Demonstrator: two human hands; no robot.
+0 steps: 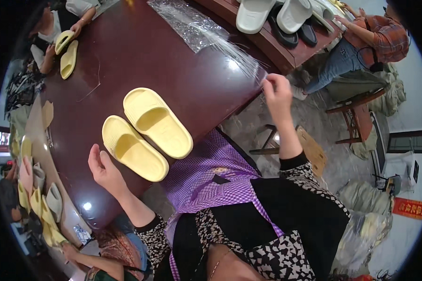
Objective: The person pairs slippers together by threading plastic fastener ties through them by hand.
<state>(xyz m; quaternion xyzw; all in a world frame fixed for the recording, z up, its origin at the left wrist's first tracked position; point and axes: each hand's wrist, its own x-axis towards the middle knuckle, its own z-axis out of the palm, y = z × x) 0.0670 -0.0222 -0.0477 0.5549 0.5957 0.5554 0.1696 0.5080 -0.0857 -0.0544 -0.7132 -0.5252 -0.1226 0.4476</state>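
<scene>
Head view: yellow slippers [166,131], lying paired on the dark-red counter [183,70], centre-left of frame. Left hand [105,171]: hovering beside them, loosely spread, gripping nothing visible. Right hand [278,93]: hovering by thin strips [239,52], upper right; pinching one, cannot tell. Handling, as judged: drawing one strip by its tip, avoiding tangling the rest.

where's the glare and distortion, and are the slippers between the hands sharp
Head view: bright glare spots on the dark red table, one beside the thin strips, one lower left; head view: edges curve toward the dark rim; head view: yellow slippers look fairly sharp.
</scene>
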